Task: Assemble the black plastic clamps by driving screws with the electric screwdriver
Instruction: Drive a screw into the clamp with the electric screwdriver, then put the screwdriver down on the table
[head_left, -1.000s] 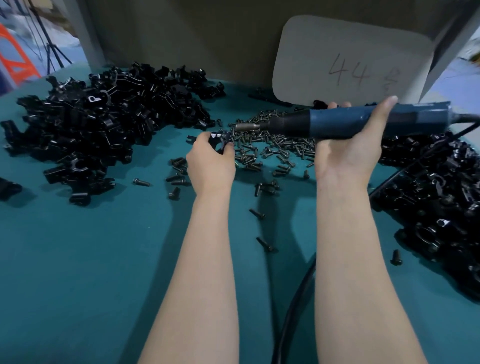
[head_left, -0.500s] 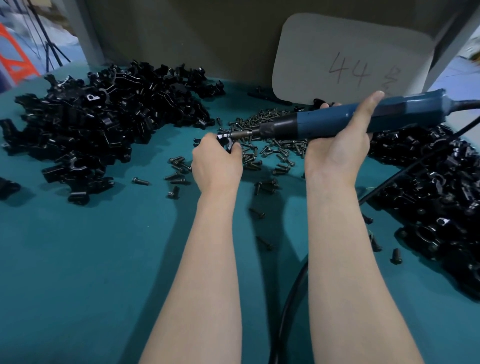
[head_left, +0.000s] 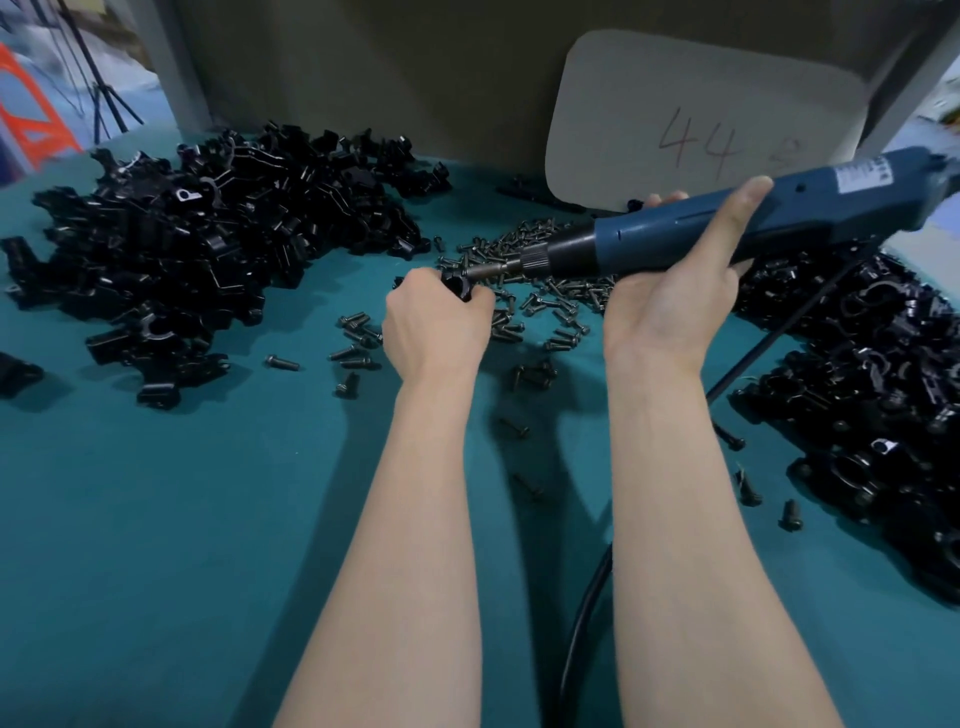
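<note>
Just left of the screw pile (head_left: 545, 296), the left hand (head_left: 436, 327) has its grip curled tight round 1 black clamp (head_left: 458, 283). The right hand (head_left: 670, 306) has its grip wrapped round the electric screwdriver (head_left: 675, 234) above the pile, with the bit at the clamp. This screw looks mid-drive. The left heap (head_left: 208, 244) and right heap (head_left: 857, 389) flank the pile. I cannot tell which is finished, but much likely remains.

teal table top (head_left: 156, 545), matte, fills most of the view. dull brown board (head_left: 363, 67) stands along its far edge. pale grey card (head_left: 649, 93) with rounded corners sits in front of the board on the right, "44" handwritten in red. left grey post (head_left: 174, 62) and right grey post (head_left: 896, 67) flank the board. past the left post: orange frame (head_left: 23, 124), dark tripod legs (head_left: 96, 114), both blurred. brighter daylight past both posts.
</note>
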